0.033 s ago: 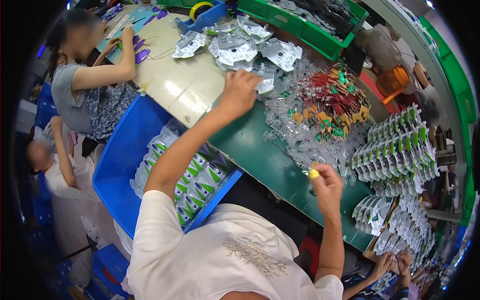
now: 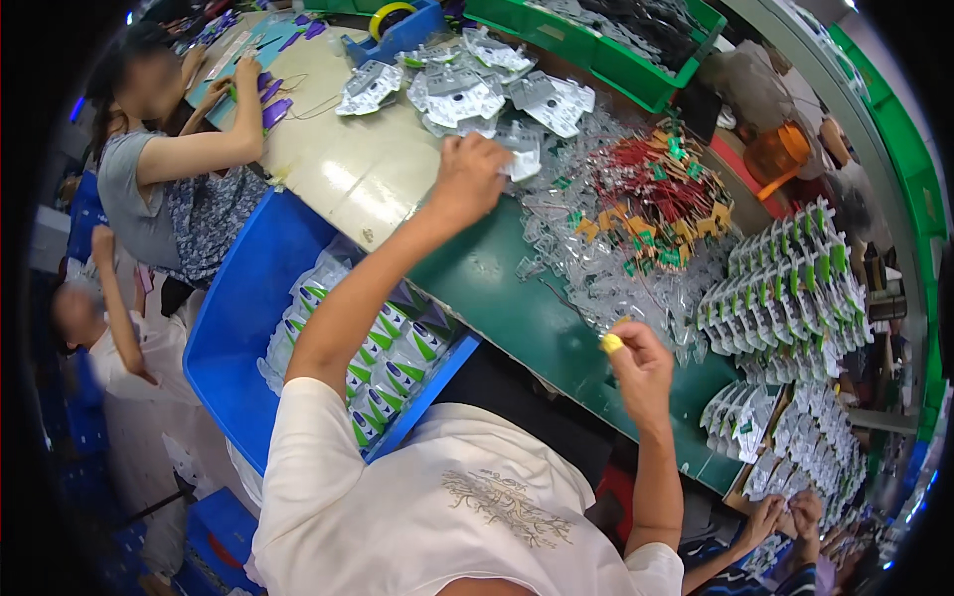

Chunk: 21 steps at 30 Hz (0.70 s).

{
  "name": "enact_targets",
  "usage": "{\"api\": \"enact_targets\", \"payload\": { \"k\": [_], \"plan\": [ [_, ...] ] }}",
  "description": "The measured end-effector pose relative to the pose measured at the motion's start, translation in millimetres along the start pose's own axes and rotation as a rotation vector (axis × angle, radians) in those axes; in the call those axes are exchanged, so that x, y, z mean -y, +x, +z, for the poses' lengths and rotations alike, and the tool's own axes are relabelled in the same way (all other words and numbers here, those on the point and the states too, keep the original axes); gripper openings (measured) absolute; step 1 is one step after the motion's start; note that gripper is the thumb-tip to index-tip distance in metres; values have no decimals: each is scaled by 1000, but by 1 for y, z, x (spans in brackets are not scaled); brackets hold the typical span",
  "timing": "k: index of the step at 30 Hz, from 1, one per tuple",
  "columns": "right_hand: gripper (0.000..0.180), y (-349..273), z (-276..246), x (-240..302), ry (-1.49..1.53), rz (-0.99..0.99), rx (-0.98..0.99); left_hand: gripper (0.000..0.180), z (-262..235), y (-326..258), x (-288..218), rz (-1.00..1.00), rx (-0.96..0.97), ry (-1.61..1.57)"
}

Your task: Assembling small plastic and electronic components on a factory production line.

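Note:
My left hand (image 2: 471, 181) reaches over the table, fingers curled at the edge of a grey-white plastic housing (image 2: 521, 159), which it appears to grip; the fingertips are partly hidden. Just beyond lies a pile of similar grey-white housings (image 2: 455, 97). My right hand (image 2: 644, 370) is raised above the green mat (image 2: 497, 288), thumb and fingers pinched together. A yellow cover (image 2: 610, 343) shows at its fingertip, and what it pinches is too small to make out. To the hand's far side spread clear plastic parts (image 2: 556, 233) and a heap of red wires (image 2: 646, 169) with small green and orange-tan pieces.
A blue bin (image 2: 234, 328) of green-and-white parts stands at my left. Rows of stacked housings (image 2: 780, 288) are at the right. Green trays (image 2: 646, 94) and an orange jar (image 2: 778, 154) line the back. A co-worker (image 2: 169, 149) sits far left; another person's hands (image 2: 785, 517) work lower right.
The view has shifted slightly. My right hand has moved a little to the left, and its wrist has turned slightly. My left hand stays beside the same housing.

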State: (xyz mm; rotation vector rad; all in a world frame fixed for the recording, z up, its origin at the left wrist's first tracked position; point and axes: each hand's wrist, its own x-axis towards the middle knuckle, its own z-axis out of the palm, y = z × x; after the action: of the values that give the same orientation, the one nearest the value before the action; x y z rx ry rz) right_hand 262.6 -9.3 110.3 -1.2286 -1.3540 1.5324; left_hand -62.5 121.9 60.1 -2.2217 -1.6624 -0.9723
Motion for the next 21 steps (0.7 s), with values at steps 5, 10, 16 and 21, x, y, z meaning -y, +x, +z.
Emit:
{"api": "enact_targets", "payload": {
  "k": [5, 10, 16, 21],
  "plan": [
    [9, -6, -4, 5, 3, 19, -48, 28, -32, -8, -26, 75, -10, -90],
    [8, -22, -16, -7, -105, 14, -81, 21, -86, -79, -109, 224, 67, -180],
    [16, -25, 24, -4, -626, -261, 70, 34, -79, -155, -149, 229, 213, -181],
    [13, 2, 51, -19, -909, -595, 64, 38, -70, -151, -148, 167, 291, -256]
  ]
}}
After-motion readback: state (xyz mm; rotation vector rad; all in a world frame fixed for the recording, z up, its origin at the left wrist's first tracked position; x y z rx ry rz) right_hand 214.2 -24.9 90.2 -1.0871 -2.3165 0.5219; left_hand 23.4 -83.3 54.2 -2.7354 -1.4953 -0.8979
